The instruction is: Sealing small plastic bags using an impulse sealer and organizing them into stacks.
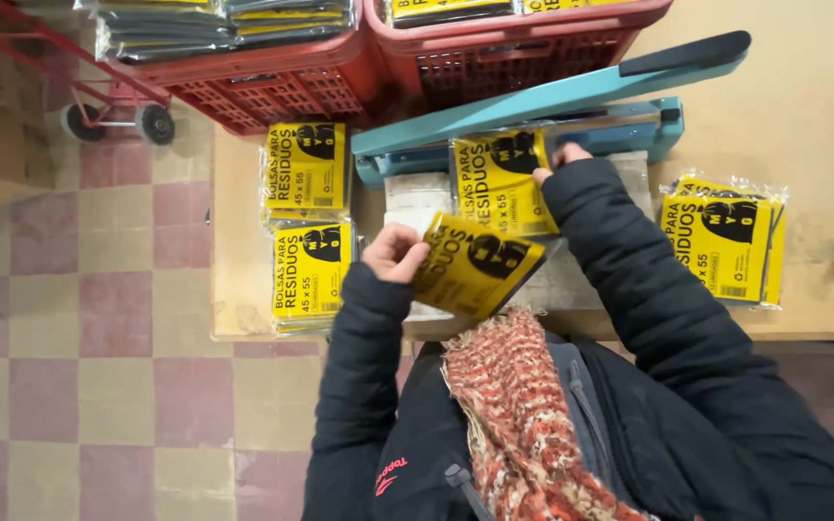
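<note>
Yellow packet (475,265) in left hand (393,253) grip

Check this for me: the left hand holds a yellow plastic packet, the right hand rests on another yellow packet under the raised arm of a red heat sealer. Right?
Not quite: the heat sealer is teal with a black handle, not red; the red things are the plastic crates behind it. The head view shows this. The left hand does hold a yellow plastic packet, the right hand rests on another.

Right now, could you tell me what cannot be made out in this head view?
- Right hand: mostly hidden by its dark sleeve; only fingertips show on the yellow packet under the sealer arm.
- Left hand: its grip on the tilted packet is partly covered by that packet.
- Red crates: cut off by the top edge.
- Table front: hidden by the scarf.
</note>
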